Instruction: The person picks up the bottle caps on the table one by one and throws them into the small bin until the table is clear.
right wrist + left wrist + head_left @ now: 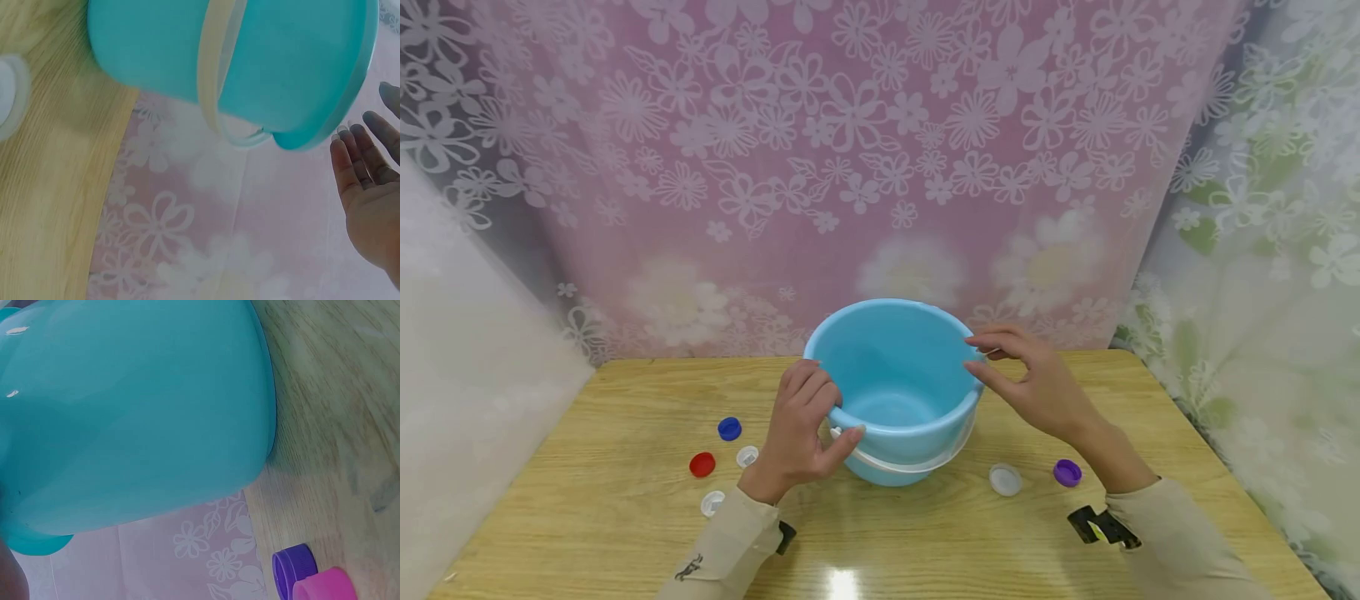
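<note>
A light blue bucket (895, 408) stands upright on the table, and its inside looks bare from the head view. Its white handle (917, 467) hangs down on the near side. My left hand (808, 425) grips the bucket's left rim, fingers bent over the edge and thumb on the near side. Beside the right rim is my right hand (1033, 379), its fingers loosely extended; in the right wrist view the right hand (372, 187) appears apart from the rim. The bucket wall (144, 419) fills much of the left wrist view.
Left of the bucket lie a blue cap (729, 429), a red cap (702, 465) and two white caps (712, 503). To its right are a whitish cap (1005, 480) and a purple cap (1067, 473). A floral curtain (865, 167) hangs behind the wooden table (625, 417).
</note>
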Demonstrator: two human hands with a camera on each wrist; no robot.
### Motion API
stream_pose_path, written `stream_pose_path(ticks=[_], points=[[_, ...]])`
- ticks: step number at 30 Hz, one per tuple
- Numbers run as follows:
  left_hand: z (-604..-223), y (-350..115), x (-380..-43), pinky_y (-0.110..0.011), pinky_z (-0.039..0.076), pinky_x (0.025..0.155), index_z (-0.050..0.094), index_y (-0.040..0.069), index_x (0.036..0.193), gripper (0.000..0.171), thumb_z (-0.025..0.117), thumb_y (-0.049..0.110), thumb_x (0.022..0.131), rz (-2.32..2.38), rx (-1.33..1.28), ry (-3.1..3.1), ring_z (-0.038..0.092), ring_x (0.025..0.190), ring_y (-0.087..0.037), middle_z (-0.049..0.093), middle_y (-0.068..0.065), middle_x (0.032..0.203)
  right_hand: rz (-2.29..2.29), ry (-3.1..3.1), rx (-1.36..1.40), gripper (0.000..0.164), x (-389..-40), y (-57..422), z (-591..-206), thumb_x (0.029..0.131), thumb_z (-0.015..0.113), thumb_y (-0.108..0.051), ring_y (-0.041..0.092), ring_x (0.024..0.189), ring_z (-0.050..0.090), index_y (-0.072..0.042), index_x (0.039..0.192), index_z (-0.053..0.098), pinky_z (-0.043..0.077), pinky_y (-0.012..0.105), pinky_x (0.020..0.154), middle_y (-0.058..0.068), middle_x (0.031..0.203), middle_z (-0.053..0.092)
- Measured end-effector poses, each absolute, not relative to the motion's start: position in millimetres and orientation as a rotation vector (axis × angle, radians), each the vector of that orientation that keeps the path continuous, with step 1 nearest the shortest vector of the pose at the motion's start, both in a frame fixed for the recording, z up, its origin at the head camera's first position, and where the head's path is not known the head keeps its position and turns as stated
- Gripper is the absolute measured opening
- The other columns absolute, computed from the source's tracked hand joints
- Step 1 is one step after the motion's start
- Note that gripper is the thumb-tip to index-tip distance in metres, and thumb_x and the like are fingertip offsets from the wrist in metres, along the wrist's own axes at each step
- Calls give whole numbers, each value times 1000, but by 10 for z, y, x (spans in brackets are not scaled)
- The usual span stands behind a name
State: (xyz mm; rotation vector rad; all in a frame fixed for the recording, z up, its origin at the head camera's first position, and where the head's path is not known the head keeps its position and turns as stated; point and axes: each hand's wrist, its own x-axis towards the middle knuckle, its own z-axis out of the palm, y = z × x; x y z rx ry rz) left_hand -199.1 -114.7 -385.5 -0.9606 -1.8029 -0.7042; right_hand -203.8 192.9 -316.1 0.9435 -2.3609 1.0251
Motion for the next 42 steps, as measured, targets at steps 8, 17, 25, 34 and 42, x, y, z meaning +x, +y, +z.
stream_pose_path(ticks=[8, 17, 25, 34, 42], points=[[-3851, -1159, -1994, -47, 32, 82, 41, 14, 71, 41, 44, 50, 91, -703, -960, -1793, 45, 84, -27, 42, 0, 74, 1002, -2386, 821, 32, -2109, 2190, -3263, 92, 63, -10, 17, 102, 58, -10, 124, 61, 48, 26, 85, 3, 124, 56], [-3853, -1165, -2004, -47, 32, 83, 39, 15, 70, 41, 45, 50, 90, -707, -962, -1790, 45, 83, -27, 41, 0, 73, 957, -2504, 692, 33, -2179, 2490, -3474, 96, 58, -17, 23, 101, 58, -4, 127, 58, 48, 42, 83, 9, 122, 56], [-3842, -1147, -1995, -47, 32, 82, 39, 15, 70, 41, 44, 50, 90, -707, -965, -1786, 45, 83, -27, 41, 0, 73, 966, -2687, 607, 41, -2157, 2781, -3697, 98, 54, -26, 35, 107, 52, -3, 131, 53, 44, 54, 86, 17, 128, 48], [-3834, -1134, -1992, -46, 31, 81, 39, 15, 71, 41, 44, 50, 90, -714, -966, -1785, 44, 83, -26, 41, 0, 74, 935, -2797, 598, 40, -2126, 3047, -3892, 98, 56, -25, 41, 109, 50, 1, 128, 54, 44, 56, 87, 20, 124, 48], [-3852, -1139, -1992, -47, 32, 83, 40, 14, 71, 41, 44, 50, 90, -722, -958, -1796, 45, 83, -26, 41, 0, 73, 982, -3015, 642, 52, -2016, 3176, -4015, 97, 56, -33, 48, 116, 44, 2, 134, 48, 40, 59, 89, 25, 133, 41]])
